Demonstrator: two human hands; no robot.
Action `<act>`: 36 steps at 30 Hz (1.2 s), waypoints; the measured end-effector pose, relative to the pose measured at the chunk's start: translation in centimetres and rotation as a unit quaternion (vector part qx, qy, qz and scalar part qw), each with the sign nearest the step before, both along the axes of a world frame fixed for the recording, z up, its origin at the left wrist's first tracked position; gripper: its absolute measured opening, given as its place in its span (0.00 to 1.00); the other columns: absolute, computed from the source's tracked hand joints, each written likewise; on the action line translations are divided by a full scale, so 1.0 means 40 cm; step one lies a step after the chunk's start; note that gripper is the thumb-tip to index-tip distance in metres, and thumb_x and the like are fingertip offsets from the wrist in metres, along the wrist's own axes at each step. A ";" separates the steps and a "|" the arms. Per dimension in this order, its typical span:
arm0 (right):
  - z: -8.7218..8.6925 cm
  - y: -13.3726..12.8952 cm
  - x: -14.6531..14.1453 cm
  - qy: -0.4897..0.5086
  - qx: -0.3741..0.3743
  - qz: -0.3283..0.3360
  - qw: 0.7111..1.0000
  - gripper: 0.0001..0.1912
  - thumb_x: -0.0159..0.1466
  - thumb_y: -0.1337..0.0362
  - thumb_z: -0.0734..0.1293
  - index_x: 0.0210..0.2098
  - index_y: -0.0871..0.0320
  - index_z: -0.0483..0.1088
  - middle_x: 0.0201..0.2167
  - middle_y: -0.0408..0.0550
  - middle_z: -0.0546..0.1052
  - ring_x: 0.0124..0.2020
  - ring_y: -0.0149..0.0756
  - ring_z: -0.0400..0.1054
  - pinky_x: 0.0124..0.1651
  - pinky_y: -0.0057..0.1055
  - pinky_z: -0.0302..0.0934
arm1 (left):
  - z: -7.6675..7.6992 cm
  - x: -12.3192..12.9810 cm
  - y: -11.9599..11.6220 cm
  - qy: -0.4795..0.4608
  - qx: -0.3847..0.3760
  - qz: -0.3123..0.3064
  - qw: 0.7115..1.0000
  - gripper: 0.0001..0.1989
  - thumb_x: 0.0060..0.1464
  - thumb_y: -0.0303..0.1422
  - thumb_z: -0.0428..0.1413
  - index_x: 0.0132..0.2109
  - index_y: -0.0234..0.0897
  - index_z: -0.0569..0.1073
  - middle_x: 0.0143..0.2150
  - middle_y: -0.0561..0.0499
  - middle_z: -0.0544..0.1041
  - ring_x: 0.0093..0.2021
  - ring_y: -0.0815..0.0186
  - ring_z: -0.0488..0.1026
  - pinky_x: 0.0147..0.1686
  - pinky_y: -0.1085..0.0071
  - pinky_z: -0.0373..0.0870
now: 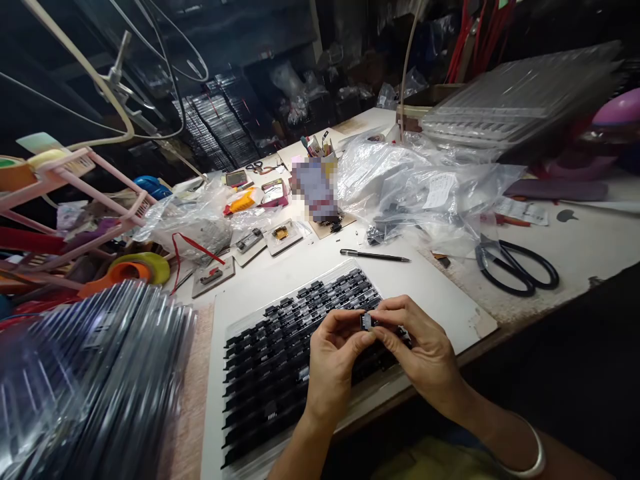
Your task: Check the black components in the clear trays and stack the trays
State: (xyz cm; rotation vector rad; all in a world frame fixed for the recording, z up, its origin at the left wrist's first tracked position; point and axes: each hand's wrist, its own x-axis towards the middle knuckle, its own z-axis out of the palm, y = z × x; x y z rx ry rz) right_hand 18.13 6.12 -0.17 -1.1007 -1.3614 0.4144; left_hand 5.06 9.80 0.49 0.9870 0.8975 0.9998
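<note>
Both hands pinch one small black rectangular chip (367, 321) between them, left hand (333, 363) and right hand (423, 350) equally close; directly below lies the clear plastic tray of black chips (280, 347).

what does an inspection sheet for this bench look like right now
surface: white worn tabletop, chipped at the front edge
job's things: clear plastic tray of small black components; one small black component pinched between both hands
clutter: black pen, black-handled scissors, crumpled clear plastic bags, yellow tape roll
hands: left hand and right hand over the tray
cables: red wire; cream cable
surroundings: stacked clear trays
</note>
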 end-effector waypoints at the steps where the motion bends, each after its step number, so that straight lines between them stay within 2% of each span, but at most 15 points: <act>1: 0.001 0.000 -0.001 0.000 0.001 0.001 1.000 0.10 0.63 0.73 0.63 0.41 0.55 0.71 0.35 0.47 0.69 0.38 0.35 0.66 0.39 0.30 0.63 | 0.001 0.000 -0.001 -0.001 0.005 0.002 1.000 0.11 0.43 0.27 0.65 0.37 0.40 0.76 0.31 0.56 0.76 0.33 0.73 0.71 0.36 0.79 0.68; 4: 0.001 0.000 0.003 0.017 -0.008 -0.004 1.000 0.07 0.63 0.72 0.64 0.38 0.55 0.71 0.34 0.46 0.69 0.36 0.33 0.66 0.37 0.29 0.63 | 0.001 -0.001 -0.004 -0.010 0.005 -0.021 1.000 0.11 0.43 0.27 0.65 0.37 0.40 0.77 0.33 0.55 0.78 0.34 0.72 0.73 0.37 0.78 0.69; 7: -0.001 0.009 0.019 0.072 -0.073 0.010 0.995 0.01 0.63 0.67 0.66 0.35 0.55 0.69 0.30 0.43 0.69 0.31 0.32 0.66 0.32 0.27 0.62 | -0.004 -0.003 -0.006 -0.022 -0.008 -0.056 0.998 0.11 0.46 0.28 0.64 0.40 0.39 0.78 0.34 0.52 0.80 0.31 0.71 0.73 0.34 0.76 0.70; 11: 0.001 0.027 0.045 0.129 -0.201 0.087 0.967 0.09 0.60 0.59 0.68 0.34 0.57 0.69 0.26 0.42 0.71 0.26 0.31 0.65 0.28 0.27 0.62 | -0.005 -0.003 -0.006 -0.023 -0.003 -0.080 0.997 0.11 0.53 0.31 0.58 0.45 0.37 0.77 0.35 0.48 0.80 0.32 0.67 0.75 0.34 0.73 0.71; 15: 0.013 0.037 0.054 0.096 -0.232 0.089 0.964 0.08 0.59 0.60 0.68 0.30 0.58 0.68 0.25 0.42 0.71 0.25 0.30 0.64 0.27 0.25 0.60 | 0.007 0.004 -0.009 0.033 0.012 -0.080 0.996 0.14 0.49 0.30 0.61 0.46 0.37 0.76 0.38 0.49 0.80 0.33 0.67 0.76 0.37 0.71 0.73; 18: 0.017 0.035 0.055 0.092 -0.260 0.133 0.952 0.07 0.61 0.60 0.67 0.31 0.58 0.68 0.24 0.41 0.70 0.24 0.29 0.65 0.26 0.24 0.61 | 0.012 0.009 -0.012 0.078 0.018 -0.056 0.995 0.12 0.48 0.30 0.62 0.43 0.37 0.77 0.35 0.50 0.80 0.29 0.68 0.76 0.33 0.73 0.74; 21: 0.017 0.031 0.058 0.065 -0.247 0.156 0.954 0.07 0.64 0.61 0.64 0.32 0.58 0.67 0.25 0.40 0.70 0.24 0.28 0.65 0.27 0.24 0.61 | 0.011 0.010 -0.011 0.089 0.011 -0.053 0.995 0.11 0.50 0.29 0.60 0.43 0.36 0.76 0.35 0.51 0.80 0.28 0.69 0.76 0.33 0.74 0.74; 27: 0.017 0.028 0.057 -0.078 -0.170 0.124 0.974 0.07 0.66 0.69 0.59 0.30 0.58 0.64 0.24 0.41 0.68 0.24 0.29 0.64 0.29 0.25 0.58 | 0.007 0.010 -0.004 0.091 0.028 -0.052 0.994 0.10 0.51 0.28 0.58 0.42 0.33 0.76 0.31 0.51 0.80 0.30 0.69 0.75 0.32 0.75 0.73; 36: 0.000 0.019 0.043 -0.136 -0.144 0.088 0.976 0.07 0.66 0.71 0.58 0.31 0.58 0.62 0.26 0.43 0.67 0.26 0.31 0.62 0.30 0.27 0.55 | -0.002 0.010 -0.006 0.126 0.046 -0.051 0.990 0.10 0.49 0.27 0.59 0.41 0.34 0.76 0.33 0.50 0.80 0.30 0.69 0.74 0.31 0.75 0.72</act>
